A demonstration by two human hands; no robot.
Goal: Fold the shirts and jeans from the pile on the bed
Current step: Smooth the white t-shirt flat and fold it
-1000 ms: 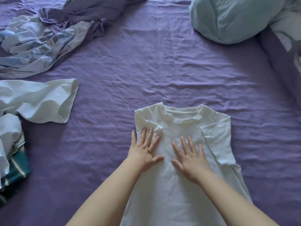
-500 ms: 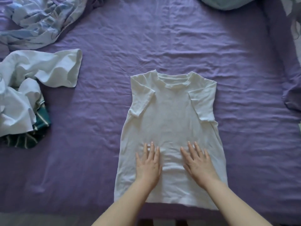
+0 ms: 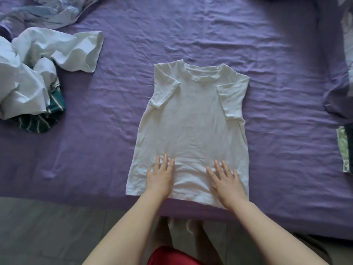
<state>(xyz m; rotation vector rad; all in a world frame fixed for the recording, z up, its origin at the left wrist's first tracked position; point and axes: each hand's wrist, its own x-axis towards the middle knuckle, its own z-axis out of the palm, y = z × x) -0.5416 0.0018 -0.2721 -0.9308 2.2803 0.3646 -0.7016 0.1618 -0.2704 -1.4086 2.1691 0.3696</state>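
The white cotton short-sleeved T-shirt [image 3: 193, 127] lies flat on the purple-sheeted bed [image 3: 95, 150]; left hand [image 3: 159, 178] and right hand [image 3: 227, 182] press its lower part, fingers straight and slightly apart. Light, limp cloth: best pinched at the hem corners

We see soft, even daylight, fairly dim, with a cool purple cast over the bed sheet [image 3: 210, 35]. No glare anywhere. Shadows are weak: a soft one beside the crumpled pile of clothes [image 3: 38, 73] on its right side, faint ones in the sheet wrinkles. The white shirt [image 3: 193, 119] is the brightest area, slightly washed out, low detail. Overall we get a soft, compressed picture; fingers look slightly smeared. Wide-angle bending shows at the edges, and the right border goes dark and blurred.
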